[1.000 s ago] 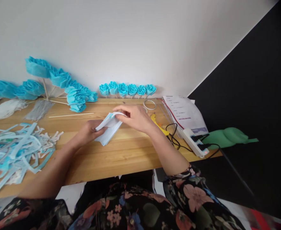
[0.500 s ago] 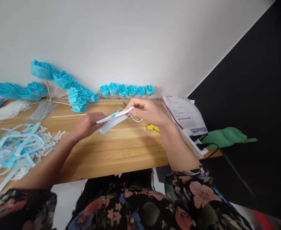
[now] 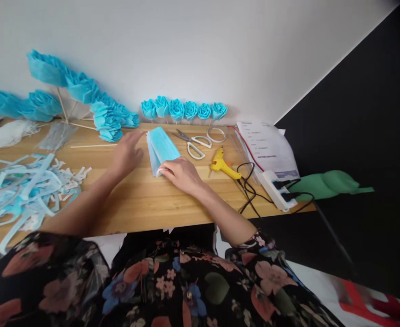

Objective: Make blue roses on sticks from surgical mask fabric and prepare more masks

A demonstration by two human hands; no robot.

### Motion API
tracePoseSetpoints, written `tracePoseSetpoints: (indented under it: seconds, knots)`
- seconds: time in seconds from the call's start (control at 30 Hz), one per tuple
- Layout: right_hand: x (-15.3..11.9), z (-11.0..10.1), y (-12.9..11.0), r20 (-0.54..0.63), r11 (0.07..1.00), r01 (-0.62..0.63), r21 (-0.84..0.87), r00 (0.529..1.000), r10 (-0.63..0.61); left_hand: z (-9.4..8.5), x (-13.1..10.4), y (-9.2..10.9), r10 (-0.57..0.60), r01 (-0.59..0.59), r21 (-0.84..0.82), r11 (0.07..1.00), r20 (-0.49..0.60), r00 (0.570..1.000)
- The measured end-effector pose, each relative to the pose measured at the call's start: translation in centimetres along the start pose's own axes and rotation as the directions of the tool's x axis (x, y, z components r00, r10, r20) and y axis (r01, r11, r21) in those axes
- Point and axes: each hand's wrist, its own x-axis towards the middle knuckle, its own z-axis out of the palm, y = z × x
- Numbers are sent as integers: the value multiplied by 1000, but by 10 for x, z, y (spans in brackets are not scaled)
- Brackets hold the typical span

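Blue face masks [image 3: 164, 144], layered and slightly fanned, lie on the wooden table [image 3: 145, 200] in front of me. My right hand [image 3: 182, 175] is closed on their lower end, with a bit of white ear loop at its fingertips. Just left of the masks, my left hand [image 3: 128, 154] is held with its fingers apart and nothing in it. White-handled scissors [image 3: 195, 144] lie right of the masks, and a yellow glue gun [image 3: 223, 164] rests further right.
Blue paper-like flowers [image 3: 189, 110] stand in a row at the wall, with larger ones [image 3: 107, 120] at the left. Cut blue strips [image 3: 32, 195] are heaped at the left. A roll of tape [image 3: 216, 134], printed sheets [image 3: 268, 147] and a power strip [image 3: 279, 190] are at the right.
The masks have come down from mid-air onto the table. My left hand has let go of them, while my right hand has moved down to their near end. Scissors and glue gun are now uncovered.
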Motion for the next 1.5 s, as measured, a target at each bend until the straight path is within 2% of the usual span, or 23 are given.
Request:
tracePoseSetpoints:
  seconds: [0.03, 0.07, 0.1, 0.13, 0.2, 0.23, 0.27, 0.33, 0.43, 0.5, 0.57, 0.67, 0.73, 0.83, 0.9, 0.93, 0.97, 1.03, 1.13, 1.2, 1.27, 1.37, 1.5]
  knots:
    - [-2, 3, 2, -10, 1000, -27, 12, 1000, 27, -5, -20, 7, -118, 116, -147, 982, -2, 993]
    - [-4, 4, 3, -22, 999, -42, 25, 999, 42, -10, -41, 16, -265, 267, -323, 908, 52, 963]
    - [-5, 3, 2, -39, 998, -47, 35, 998, 49, -14, -61, 26, -396, 436, -476, 764, 188, 899]
    - [-7, 0, 0, -55, 998, -41, 39, 998, 43, -16, -79, 35, -461, 590, -569, 573, 372, 806]
    - [-10, -4, -7, -76, 1000, -1, 29, 997, 3, -14, -105, 52, -465, 764, -605, 225, 622, 630]
    - [-12, -5, -12, -77, 999, 29, 16, 997, -28, -10, -113, 57, -442, 791, -605, 92, 687, 577]
    - [-14, -5, -16, -73, 998, 62, -2, 995, -62, -5, -116, 61, -424, 786, -618, -1, 712, 559]
    - [-18, -3, -25, -41, 991, 122, -49, 991, -124, 6, -115, 64, -425, 739, -667, -95, 699, 576]
    - [-26, 4, -34, 39, 974, 192, -122, 981, -189, 16, -105, 64, -478, 664, -740, -106, 623, 619]
    - [-30, 8, -38, 81, 959, 233, -161, 972, -222, 17, -99, 65, -493, 653, -751, -100, 608, 623]
    - [-32, 11, -42, 102, 946, 263, -191, 964, -247, 15, -96, 68, -502, 668, -733, -126, 628, 595]
    - [-33, 13, -49, 112, 940, 276, -201, 960, -258, 12, -95, 71, -552, 682, -708, -184, 648, 524]
    - [-33, 9, -50, 105, 948, 290, -131, 955, -278, 10, -96, 71, -581, 682, -710, -176, 634, 510]
    - [-33, -3, -40, -32, 972, 215, 95, 976, -213, 7, -95, 68, -599, 639, -754, -149, 584, 549]
    - [-32, -11, -26, -166, 951, 38, 306, 986, 14, 4, -94, 66, -622, 596, -786, -163, 551, 557]
    - [-31, -13, -18, -181, 896, -64, 440, 971, 158, 2, -94, 66, -631, 586, -792, -174, 546, 551]
    - [-30, -14, -11, -140, 796, -159, 584, 946, 292, 0, -94, 66, -630, 586, -790, -182, 552, 547]
    - [-26, -9, -2, 64, 516, -315, 796, 893, 445, -3, -94, 66, -592, 597, -781, -181, 572, 568]
    - [-17, 6, -1, 343, 149, -434, 888, 843, 414, -4, -97, 67, -476, 621, -771, -141, 603, 640]
    - [-9, 16, -4, 414, 0, -452, 892, 818, 400, -4, -100, 67, -399, 640, -764, -81, 613, 682]
    - [-2, 21, -6, 425, -94, -427, 899, 803, 419, -3, -104, 66, -333, 662, -749, 33, 616, 714]
    - [7, 18, -4, 338, -101, -329, 939, 828, 447, -6, -108, 63, -265, 643, -705, 299, 586, 766]
    - [12, -5, -6, 75, 141, -145, 979, 907, 414, -17, -102, 54, -241, 464, -585, 665, 420, 875]
